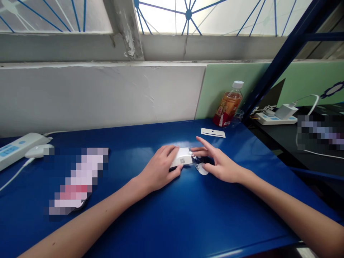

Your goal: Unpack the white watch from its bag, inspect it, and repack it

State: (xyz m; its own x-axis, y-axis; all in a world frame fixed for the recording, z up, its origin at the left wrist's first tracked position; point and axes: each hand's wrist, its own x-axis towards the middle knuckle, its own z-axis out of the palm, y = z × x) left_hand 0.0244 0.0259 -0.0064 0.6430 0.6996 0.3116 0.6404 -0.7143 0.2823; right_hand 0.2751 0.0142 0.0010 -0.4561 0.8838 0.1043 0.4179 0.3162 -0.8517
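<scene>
A small white box [184, 154] with a printed square code lies on the blue tabletop. My left hand [162, 165] grips its left end, thumb along the near side and fingers over the top. Clear plastic [194, 160] shows at the right end of the box. Beside it is a round white disc [202, 169], with a small ring-like piece at its edge. My right hand [219, 163] is over the plastic and the disc with fingers apart, the index finger raised. Whether its thumb touches the disc, I cannot tell.
A flat white card [213, 133] with a dark slot lies behind my right hand, near a drink bottle [228, 104] by the wall. At left are a blurred-out phone-like object [80, 179] and a power strip [20, 148]. A blue metal post [279, 53] slants at right.
</scene>
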